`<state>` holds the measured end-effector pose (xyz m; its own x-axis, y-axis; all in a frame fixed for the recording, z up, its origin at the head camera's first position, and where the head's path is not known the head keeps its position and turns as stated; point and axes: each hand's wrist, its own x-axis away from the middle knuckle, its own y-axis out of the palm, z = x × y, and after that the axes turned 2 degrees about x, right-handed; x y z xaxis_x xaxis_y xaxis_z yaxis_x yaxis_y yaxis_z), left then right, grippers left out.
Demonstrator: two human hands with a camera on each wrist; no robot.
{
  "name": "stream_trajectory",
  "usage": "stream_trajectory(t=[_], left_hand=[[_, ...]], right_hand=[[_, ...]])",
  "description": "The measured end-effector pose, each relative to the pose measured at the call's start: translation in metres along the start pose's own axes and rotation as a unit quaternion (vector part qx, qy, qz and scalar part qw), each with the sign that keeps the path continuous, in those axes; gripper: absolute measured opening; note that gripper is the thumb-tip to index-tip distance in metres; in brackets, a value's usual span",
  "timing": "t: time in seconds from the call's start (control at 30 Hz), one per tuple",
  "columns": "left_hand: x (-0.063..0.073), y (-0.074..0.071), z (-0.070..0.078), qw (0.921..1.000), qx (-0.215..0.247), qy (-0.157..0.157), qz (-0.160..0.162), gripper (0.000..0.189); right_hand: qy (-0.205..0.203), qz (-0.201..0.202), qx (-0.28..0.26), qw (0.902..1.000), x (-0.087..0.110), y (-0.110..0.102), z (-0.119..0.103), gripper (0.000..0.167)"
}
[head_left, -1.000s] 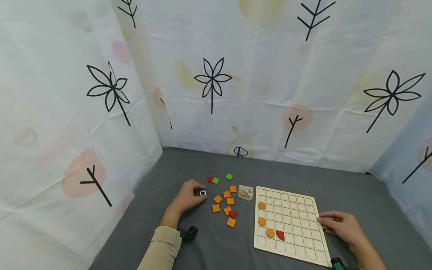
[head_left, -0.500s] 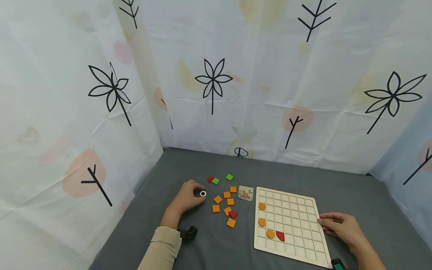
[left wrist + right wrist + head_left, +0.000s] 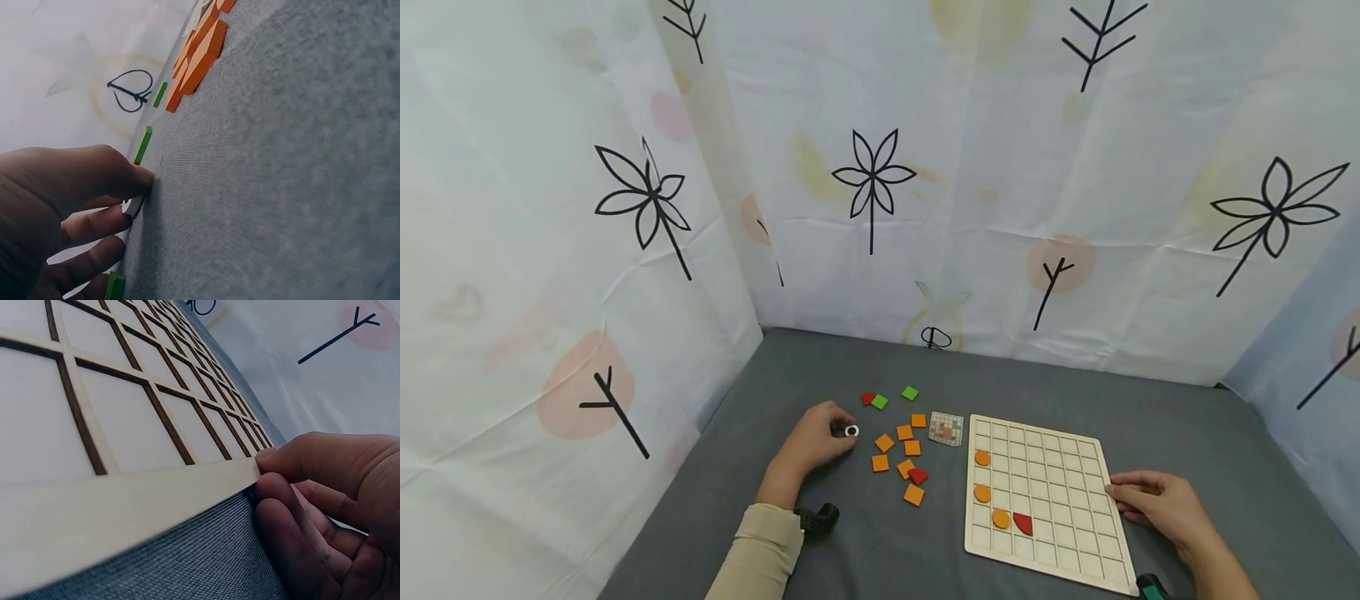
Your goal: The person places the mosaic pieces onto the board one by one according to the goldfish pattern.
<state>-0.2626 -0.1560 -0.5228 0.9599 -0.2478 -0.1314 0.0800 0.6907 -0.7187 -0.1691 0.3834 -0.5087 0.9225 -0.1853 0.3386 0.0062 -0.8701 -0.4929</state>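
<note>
My left hand point(image 3: 816, 435) is low over the grey cloth at the left, with a small white round piece point(image 3: 852, 431) with a dark ring pinched between thumb and fingers. In the left wrist view the thumb and fingers hide most of this white piece point(image 3: 130, 206). On the right, my right hand point(image 3: 1157, 504) grips the right edge of a pale wooden grid board point(image 3: 1060, 475). The right wrist view shows the thumb on the rim of the board point(image 3: 144, 506) and curled fingers right below it. Orange discs point(image 3: 1001, 518) and a red quarter-round piece point(image 3: 1022, 523) lie in board cells.
Several orange square tiles point(image 3: 880, 462) are scattered between my left hand and the board. Green tiles point(image 3: 910, 392) and a red piece point(image 3: 868, 399) lie farther back. A small patterned card point(image 3: 946, 428) sits beside the board's far left corner. A printed curtain point(image 3: 872, 275) surrounds the table.
</note>
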Motion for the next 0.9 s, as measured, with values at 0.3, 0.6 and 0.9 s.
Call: stream_trajectory(t=[0.3, 0.6, 0.9], left_hand=[[-0.001, 0.001, 0.006, 1.0000, -0.001, -0.005, -0.003, 0.020], [-0.005, 0.007, 0.013, 0.9993, 0.002, 0.034, -0.014, 0.019], [-0.014, 0.018, 0.036, 0.9964, 0.025, 0.068, -0.044, 0.023]], right_hand=[[0.003, 0.000, -0.001, 1.0000, 0.001, -0.001, -0.004, 0.043], [0.006, 0.000, -0.003, 1.0000, 0.000, 0.002, 0.000, 0.043], [0.005, 0.002, 0.001, 1.0000, 0.000, 0.001, -0.001, 0.043]])
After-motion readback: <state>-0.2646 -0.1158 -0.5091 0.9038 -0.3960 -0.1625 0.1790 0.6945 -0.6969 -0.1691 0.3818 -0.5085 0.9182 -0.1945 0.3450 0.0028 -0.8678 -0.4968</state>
